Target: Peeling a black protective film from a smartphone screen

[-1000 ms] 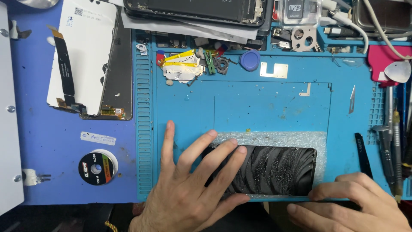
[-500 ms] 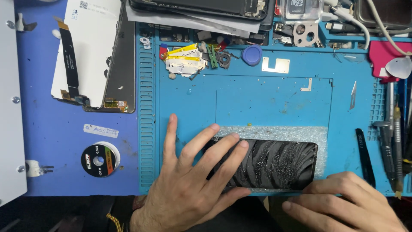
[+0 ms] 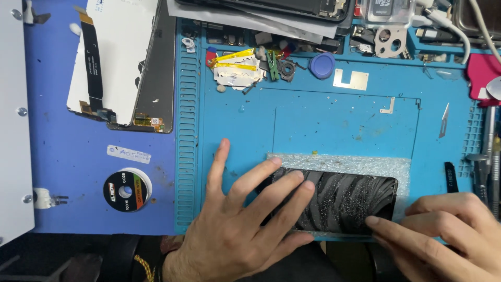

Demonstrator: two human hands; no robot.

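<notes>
Left hand (image 3: 237, 237) lies flat, fingers spread, pinning the left end of the phone (image 3: 342, 201); nothing is clasped, the palm just presses down. Three fingertips rest on the dark glass, the index tip touches the pale crumbly strip (image 3: 365, 166) at the phone's upper left corner, and the thumb points away up the mat (image 3: 313, 120), clear of the phone. Right hand (image 3: 443, 237) comes in from the lower right, fingers bunched and curled, one fingertip touching the phone's lower right corner; whether it pinches anything I cannot tell.

The phone sits between the two hands, lying flat and lengthwise, its cracked, dusty face up, hard against the mat's near edge. The pale strip runs along its far side and past its right end.

Left of the left hand, off the mat on the blue board, lies a small wire spool (image 3: 127, 190), with a white label (image 3: 129, 154) just beyond it. Right of the right hand stand a black pry tool (image 3: 451, 176) and metal tool handles (image 3: 488, 156).

Farther out from the grip: a blade (image 3: 444, 120), a small metal bracket (image 3: 387, 106), a silver plate (image 3: 350, 80), a blue cap (image 3: 322, 65) and scraps with yellow tape (image 3: 236, 65). Far left, a screen panel (image 3: 125, 62) with a black flex cable lies face down.
</notes>
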